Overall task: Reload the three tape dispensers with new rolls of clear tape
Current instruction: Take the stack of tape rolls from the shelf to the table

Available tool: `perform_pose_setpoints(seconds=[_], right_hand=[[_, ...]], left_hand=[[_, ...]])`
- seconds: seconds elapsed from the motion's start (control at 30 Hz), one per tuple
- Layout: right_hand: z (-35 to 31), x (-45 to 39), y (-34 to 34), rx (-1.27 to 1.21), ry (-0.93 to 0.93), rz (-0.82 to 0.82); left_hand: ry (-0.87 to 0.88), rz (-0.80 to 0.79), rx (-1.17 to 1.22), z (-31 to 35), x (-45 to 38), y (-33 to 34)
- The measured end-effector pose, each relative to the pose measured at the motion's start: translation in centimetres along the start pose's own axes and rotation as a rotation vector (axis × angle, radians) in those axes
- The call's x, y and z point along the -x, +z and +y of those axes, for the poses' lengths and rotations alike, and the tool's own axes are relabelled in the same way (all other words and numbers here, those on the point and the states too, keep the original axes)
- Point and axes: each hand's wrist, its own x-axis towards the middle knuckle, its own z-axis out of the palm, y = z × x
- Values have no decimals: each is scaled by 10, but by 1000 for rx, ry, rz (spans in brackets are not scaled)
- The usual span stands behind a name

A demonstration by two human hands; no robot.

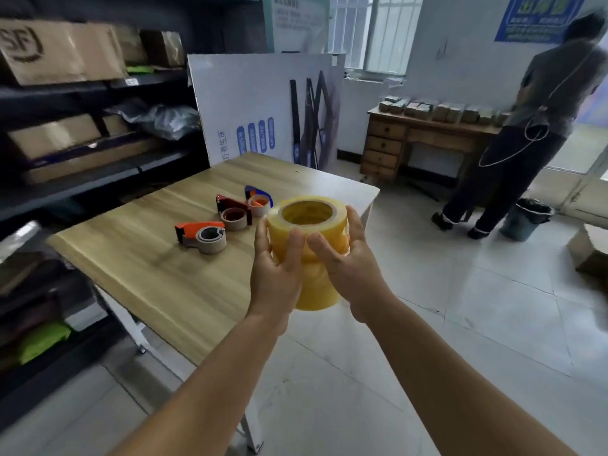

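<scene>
Behind the wooden table [171, 278] stood shelves of boxes. We held a stack of new tape rolls [311, 255] upright in the air just off the table's near edge, with the three dispensers [227, 218] beyond it on the tabletop, each with what looked like a spent core. We judged the stack stiff, fairly heavy and slick-sided, likely to shear between rolls, so best gripped across the sides. Our left hand [274, 274] and right hand [348, 268] pressed against opposite sides, fingers spread and curled around it.

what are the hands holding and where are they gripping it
Both hands, left and right, hold a stack of tape rolls, gripped by its curved outer sides.
</scene>
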Motion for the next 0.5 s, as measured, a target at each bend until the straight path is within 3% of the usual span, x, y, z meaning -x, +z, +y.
perform_pose_setpoints(seconds=[0.23,0.5], right_hand=[[17,-64,-9,-19,57,-235],[41,-120,35,-38,111,-457]], left_hand=[[-48,244,-18,-15,-36,27],[-138,503,-67,-40,-80,9]])
